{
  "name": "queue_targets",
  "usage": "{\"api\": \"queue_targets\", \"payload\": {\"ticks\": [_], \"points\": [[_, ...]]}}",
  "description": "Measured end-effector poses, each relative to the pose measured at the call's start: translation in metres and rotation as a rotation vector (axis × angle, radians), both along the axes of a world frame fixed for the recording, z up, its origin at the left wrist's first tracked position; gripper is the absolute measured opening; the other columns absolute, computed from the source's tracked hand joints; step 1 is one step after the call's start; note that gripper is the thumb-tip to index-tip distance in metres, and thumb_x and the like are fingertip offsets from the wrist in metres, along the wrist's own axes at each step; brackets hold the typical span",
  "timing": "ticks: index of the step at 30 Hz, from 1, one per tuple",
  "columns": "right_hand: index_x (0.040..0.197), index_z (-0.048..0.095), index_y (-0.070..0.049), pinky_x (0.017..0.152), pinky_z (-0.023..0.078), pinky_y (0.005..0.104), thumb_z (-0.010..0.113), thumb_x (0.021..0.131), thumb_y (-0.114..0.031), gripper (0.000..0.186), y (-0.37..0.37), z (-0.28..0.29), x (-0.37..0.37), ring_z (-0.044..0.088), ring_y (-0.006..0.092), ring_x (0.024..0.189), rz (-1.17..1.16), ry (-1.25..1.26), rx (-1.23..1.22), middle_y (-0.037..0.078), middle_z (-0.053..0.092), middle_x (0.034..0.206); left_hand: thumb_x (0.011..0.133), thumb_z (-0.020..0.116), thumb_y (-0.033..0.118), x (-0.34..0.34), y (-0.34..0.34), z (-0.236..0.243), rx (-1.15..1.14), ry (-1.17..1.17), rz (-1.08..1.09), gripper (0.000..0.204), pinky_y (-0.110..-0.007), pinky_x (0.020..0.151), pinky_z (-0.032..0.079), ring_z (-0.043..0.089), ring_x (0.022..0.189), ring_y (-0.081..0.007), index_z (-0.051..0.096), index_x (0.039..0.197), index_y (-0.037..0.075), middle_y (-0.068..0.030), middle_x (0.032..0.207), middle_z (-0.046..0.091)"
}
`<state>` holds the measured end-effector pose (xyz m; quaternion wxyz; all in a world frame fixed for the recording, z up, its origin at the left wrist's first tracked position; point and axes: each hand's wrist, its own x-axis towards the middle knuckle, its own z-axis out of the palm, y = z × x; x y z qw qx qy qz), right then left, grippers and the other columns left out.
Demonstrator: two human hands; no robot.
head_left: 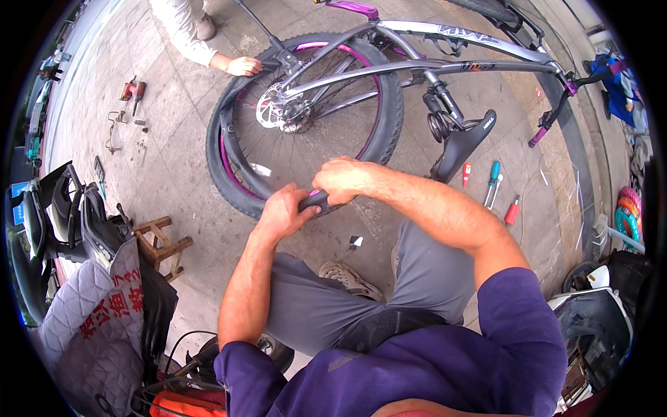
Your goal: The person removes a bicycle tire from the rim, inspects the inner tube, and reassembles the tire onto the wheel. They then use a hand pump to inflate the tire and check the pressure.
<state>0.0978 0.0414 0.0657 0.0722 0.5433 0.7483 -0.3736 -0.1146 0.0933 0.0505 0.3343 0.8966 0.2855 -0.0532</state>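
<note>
A bicycle lies on its side, its rear wheel toward me, with a black tyre [392,125] and a purple rim [226,156]. A slack black inner tube [244,170] hangs out over the rim on the wheel's left side and runs to my hands. At the wheel's near edge, my left hand [283,212] is closed around the tube, thumb on top. Just right of it, my right hand [338,179] is closed on the same stretch, fingers curled; its fingertips are partly hidden. The brake disc [267,108] and spokes face up.
Another person's hand [244,66] rests by the tyre's far left. Screwdrivers [493,174] lie right of the wheel, below the saddle [467,142]. A red power tool [132,90] lies far left. A wooden stool [161,243] and a scooter with a quilted cover [90,320] stand left.
</note>
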Motion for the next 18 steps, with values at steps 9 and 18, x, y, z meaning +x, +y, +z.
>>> {"api": "queue_targets", "payload": {"ticks": [9,18], "points": [[0.109,0.074,-0.011,0.084,0.056,0.0493,0.071,0.071,-0.012,0.039,0.007,0.012,0.037,0.071,0.0365,0.100,0.013,-0.142,-0.069,0.016,0.075,0.098,0.078,0.084,0.032,-0.017,0.006,0.007,0.087,-0.028,-0.028,0.039,-0.048,0.076,0.050,0.064,0.082,-0.0378,0.068,0.089,-0.002,-0.0177,0.083,0.064],[0.103,0.074,-0.005,0.076,0.055,0.0488,0.074,0.074,-0.014,0.030,0.001,0.000,0.015,0.071,0.0354,0.090,-0.005,0.061,-0.158,0.018,0.074,0.090,0.080,0.083,0.035,-0.025,0.013,-0.006,0.053,-0.084,0.049,0.043,-0.048,0.080,0.051,0.065,0.087,-0.0378,0.071,0.098,-0.002,-0.0181,0.088,0.065]]}}
